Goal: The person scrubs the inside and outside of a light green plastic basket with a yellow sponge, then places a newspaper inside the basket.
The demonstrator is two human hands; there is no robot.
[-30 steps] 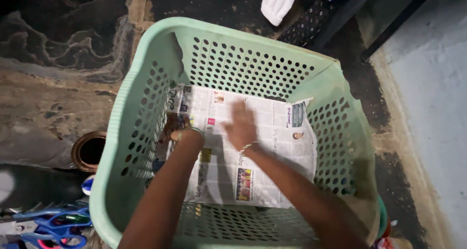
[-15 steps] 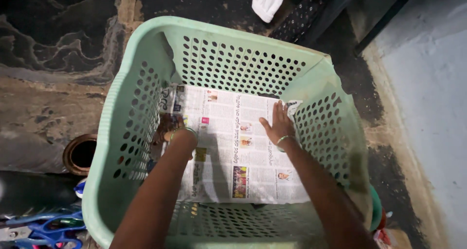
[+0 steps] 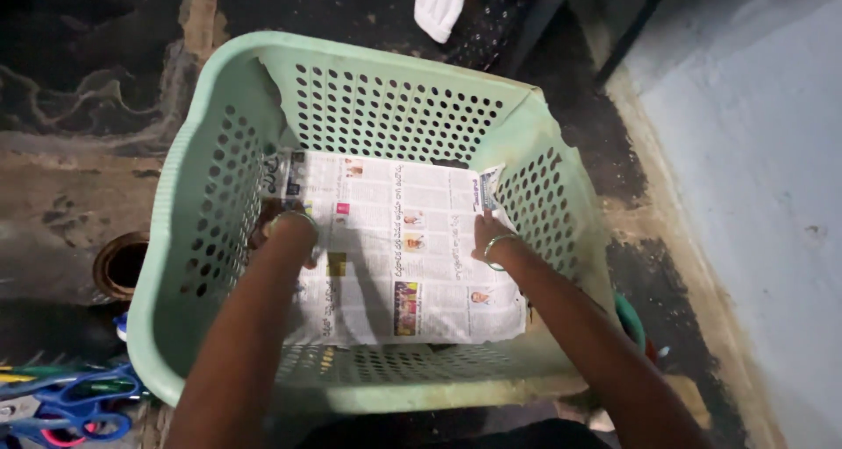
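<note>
while both hands press flat, grip apart, newspaper [image 3: 395, 256] lies in basket [image 3: 210, 230], long axis left-right.

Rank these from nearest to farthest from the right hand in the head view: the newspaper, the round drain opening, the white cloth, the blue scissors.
1. Newspaper: directly under the right hand, lining the green basket.
2. White cloth: beyond the basket, top of view.
3. Round drain opening: floor, left of the basket.
4. Blue scissors: bottom-left corner.
</note>
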